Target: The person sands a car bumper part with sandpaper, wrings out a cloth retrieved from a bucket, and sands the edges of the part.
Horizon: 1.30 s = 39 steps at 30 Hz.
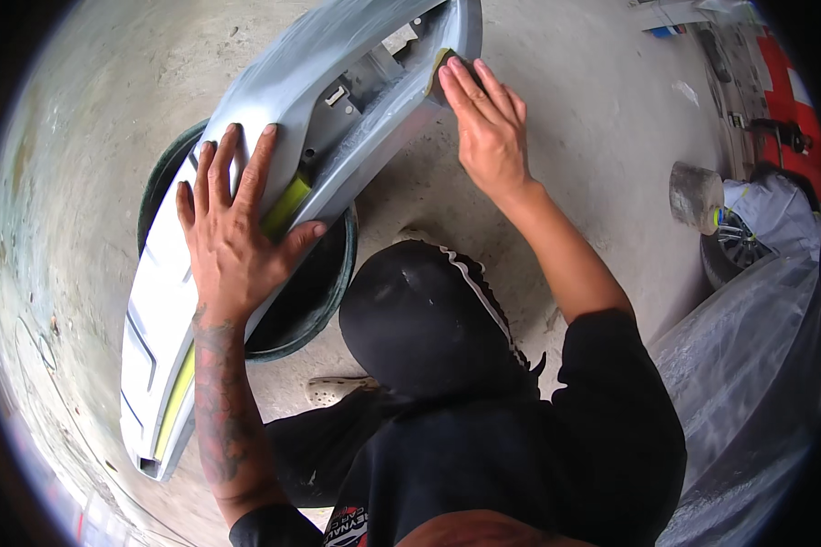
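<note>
A long grey-primed plastic panel (292,64), like a bumper, lies diagonally at upper left over a dark round tub (324,301), with yellow-green strips (285,206) along its slots. My left hand (233,219) rests on the panel, fingers spread and thumb out, holding nothing. Near the panel's upper right end, my right hand (491,137) presses a thin olive pad (438,64) onto the grey rim, its fingers close together over it. The pad is partly hidden by those fingers.
My knee (401,319) is below the panel. To the right are a grey block (693,196), a wheel (721,260), grey cloth (771,214), clear plastic sheeting (739,374) and red objects (798,155). A thin cable (50,356) lies on the concrete at left.
</note>
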Available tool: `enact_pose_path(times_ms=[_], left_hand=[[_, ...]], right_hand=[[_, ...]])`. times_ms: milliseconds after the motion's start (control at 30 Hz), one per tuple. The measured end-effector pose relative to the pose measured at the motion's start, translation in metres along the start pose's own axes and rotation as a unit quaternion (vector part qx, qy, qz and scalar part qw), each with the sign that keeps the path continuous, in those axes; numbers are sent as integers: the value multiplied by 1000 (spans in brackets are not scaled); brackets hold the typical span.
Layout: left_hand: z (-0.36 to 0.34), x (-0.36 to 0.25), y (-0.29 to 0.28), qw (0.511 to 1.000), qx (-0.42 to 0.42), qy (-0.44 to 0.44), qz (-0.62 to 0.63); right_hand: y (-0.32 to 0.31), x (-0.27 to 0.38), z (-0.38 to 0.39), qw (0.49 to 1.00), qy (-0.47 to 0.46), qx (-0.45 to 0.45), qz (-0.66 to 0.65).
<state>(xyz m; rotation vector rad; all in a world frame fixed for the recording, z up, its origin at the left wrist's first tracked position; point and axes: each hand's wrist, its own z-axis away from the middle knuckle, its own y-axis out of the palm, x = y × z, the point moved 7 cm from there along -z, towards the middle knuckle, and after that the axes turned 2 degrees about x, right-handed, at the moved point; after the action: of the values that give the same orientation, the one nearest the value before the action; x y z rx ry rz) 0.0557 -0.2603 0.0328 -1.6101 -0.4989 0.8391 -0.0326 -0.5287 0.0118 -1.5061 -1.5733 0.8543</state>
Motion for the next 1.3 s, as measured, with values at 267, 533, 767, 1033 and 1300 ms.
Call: enact_pose_path(times_ms=[267,533,767,1033,1300], left_hand=[[0,-1,2,1000,11,-2,5],[-1,0,1,1000,6,6,2],[0,1,5,1000,15,-4,-11],[-2,-1,4,1000,19,5,-10],[2,3,8,999,24,13,-47]], right_hand=[[11,-7,-6,995,71,-25,-70],[33,-90,-103,958,206,24,-198],[28,-21,-5,974,113,-86,-176],[37,-12,21,952,177,-72,-237],[40,-15,19,951,215,-88,-202]])
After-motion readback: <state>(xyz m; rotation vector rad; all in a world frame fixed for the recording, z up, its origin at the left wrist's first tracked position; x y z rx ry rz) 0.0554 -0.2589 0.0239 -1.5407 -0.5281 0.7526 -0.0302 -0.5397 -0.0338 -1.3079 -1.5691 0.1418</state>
